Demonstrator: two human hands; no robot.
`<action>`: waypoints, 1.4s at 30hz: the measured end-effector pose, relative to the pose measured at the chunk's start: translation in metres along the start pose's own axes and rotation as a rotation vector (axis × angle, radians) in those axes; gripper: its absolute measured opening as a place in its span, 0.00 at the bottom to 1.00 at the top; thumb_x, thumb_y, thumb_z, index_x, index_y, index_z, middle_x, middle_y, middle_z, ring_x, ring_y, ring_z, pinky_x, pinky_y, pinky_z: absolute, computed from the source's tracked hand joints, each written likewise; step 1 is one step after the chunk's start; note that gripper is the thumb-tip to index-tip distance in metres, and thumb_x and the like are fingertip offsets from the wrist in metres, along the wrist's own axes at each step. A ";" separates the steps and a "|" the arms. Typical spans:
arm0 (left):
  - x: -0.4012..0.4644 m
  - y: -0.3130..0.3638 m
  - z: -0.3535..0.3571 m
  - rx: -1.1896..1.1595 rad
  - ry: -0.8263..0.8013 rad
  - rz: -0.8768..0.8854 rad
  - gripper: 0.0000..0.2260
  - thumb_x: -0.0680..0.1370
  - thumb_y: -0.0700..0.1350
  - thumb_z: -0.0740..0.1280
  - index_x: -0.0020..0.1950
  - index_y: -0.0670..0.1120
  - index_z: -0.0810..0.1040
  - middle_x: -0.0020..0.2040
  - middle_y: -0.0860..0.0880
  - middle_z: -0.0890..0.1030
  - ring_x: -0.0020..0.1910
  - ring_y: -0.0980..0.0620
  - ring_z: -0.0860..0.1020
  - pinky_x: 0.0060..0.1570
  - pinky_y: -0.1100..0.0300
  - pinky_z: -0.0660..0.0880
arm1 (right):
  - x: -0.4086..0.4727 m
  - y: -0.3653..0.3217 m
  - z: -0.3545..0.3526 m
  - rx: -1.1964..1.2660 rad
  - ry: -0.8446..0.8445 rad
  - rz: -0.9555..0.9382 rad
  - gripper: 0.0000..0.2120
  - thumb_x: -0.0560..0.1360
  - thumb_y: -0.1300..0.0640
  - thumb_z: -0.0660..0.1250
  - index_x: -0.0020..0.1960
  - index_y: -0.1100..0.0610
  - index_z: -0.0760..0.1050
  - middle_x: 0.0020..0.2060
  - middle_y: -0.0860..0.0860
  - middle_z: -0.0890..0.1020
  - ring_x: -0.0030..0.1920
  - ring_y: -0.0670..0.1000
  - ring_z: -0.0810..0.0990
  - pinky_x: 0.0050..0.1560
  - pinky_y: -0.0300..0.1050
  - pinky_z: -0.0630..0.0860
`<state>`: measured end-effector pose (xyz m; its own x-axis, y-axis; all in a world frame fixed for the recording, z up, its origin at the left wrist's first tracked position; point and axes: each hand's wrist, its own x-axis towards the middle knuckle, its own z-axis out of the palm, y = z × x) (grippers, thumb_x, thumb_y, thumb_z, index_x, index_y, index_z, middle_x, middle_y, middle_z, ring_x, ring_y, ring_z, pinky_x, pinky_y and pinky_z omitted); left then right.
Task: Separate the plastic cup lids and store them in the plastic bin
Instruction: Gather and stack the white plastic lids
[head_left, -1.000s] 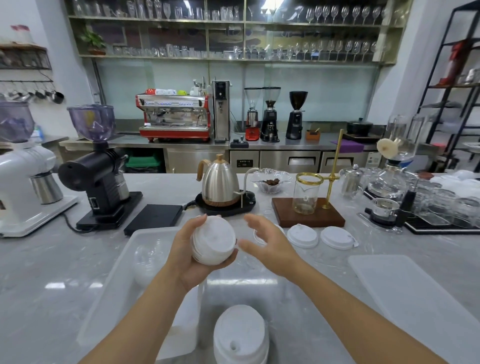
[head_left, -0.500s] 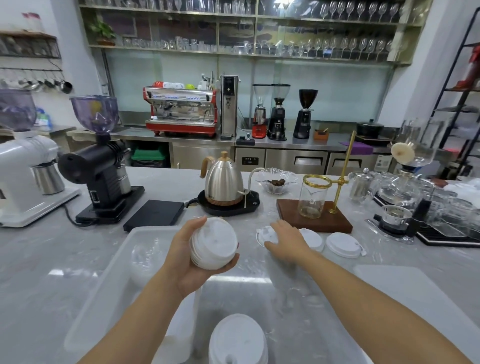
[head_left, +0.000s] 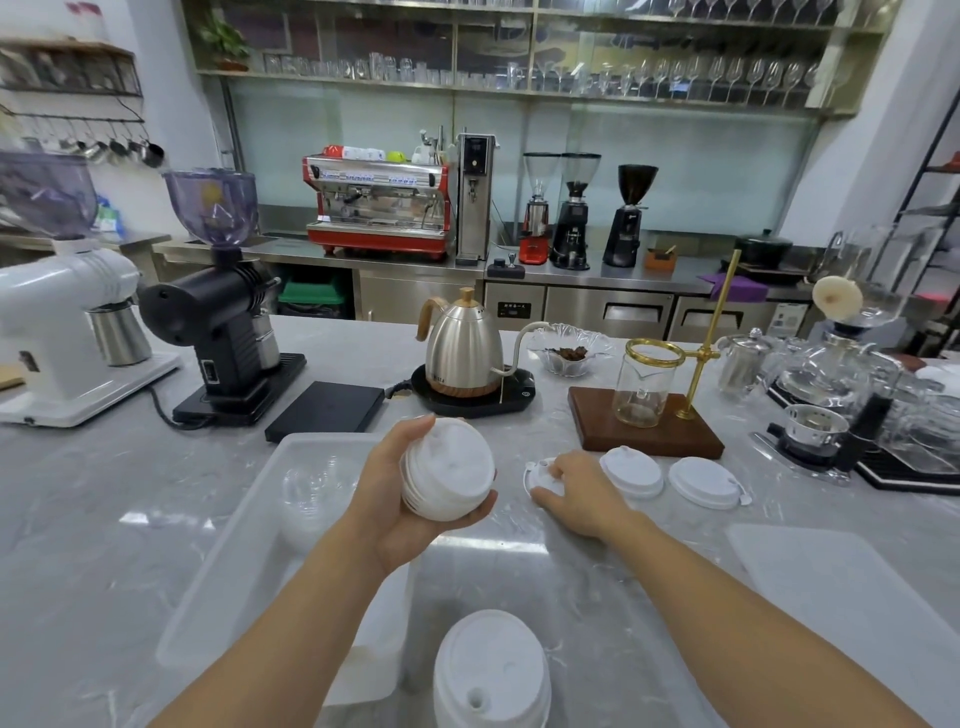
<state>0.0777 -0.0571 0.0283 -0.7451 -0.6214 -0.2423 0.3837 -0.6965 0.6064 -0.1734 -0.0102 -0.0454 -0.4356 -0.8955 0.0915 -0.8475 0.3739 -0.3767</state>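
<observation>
My left hand (head_left: 400, 499) grips a stack of white plastic cup lids (head_left: 449, 470) held on its side above the counter, beside the translucent plastic bin (head_left: 260, 499). Further right, my right hand (head_left: 582, 496) lies over a single white lid (head_left: 540, 475) on the counter, fingers and thumb curled at its edge. Two more single lids (head_left: 631, 470) (head_left: 704, 482) lie in a row to the right of it. A second stack of lids (head_left: 491, 670) stands at the bottom, close to me.
Some clear plastic pieces (head_left: 311, 493) lie inside the bin. A flat translucent bin cover (head_left: 841, 587) lies at the right. Behind the lids stand a kettle (head_left: 462, 345), a wooden dripper stand (head_left: 644, 431), a black scale (head_left: 324, 410) and grinders (head_left: 218, 312).
My right hand left the stack, reached right and came down with one lid onto the counter next to the two others. The left hand kept holding the stack.
</observation>
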 end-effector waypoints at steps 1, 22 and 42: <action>0.000 0.000 0.000 0.001 -0.001 0.002 0.30 0.64 0.51 0.77 0.64 0.45 0.77 0.62 0.35 0.78 0.59 0.33 0.78 0.50 0.37 0.80 | -0.003 0.000 0.001 -0.006 0.010 -0.002 0.22 0.74 0.41 0.68 0.59 0.55 0.74 0.57 0.52 0.75 0.57 0.51 0.73 0.58 0.45 0.70; 0.000 0.001 -0.001 0.056 -0.040 0.006 0.29 0.64 0.53 0.79 0.62 0.44 0.79 0.59 0.36 0.80 0.57 0.35 0.78 0.52 0.38 0.79 | -0.076 -0.100 -0.072 0.527 0.562 -0.282 0.23 0.68 0.46 0.77 0.58 0.46 0.70 0.52 0.37 0.72 0.56 0.41 0.69 0.55 0.28 0.64; 0.010 0.002 -0.011 0.023 -0.187 -0.004 0.30 0.73 0.66 0.68 0.59 0.41 0.84 0.54 0.39 0.85 0.53 0.41 0.85 0.50 0.46 0.82 | -0.085 -0.142 -0.042 0.460 0.322 -0.420 0.29 0.63 0.39 0.75 0.60 0.42 0.68 0.54 0.34 0.69 0.58 0.37 0.67 0.54 0.27 0.64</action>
<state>0.0769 -0.0689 0.0185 -0.8362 -0.5391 -0.1009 0.3691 -0.6892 0.6235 -0.0291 0.0227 0.0386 -0.2279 -0.7991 0.5563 -0.7804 -0.1918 -0.5951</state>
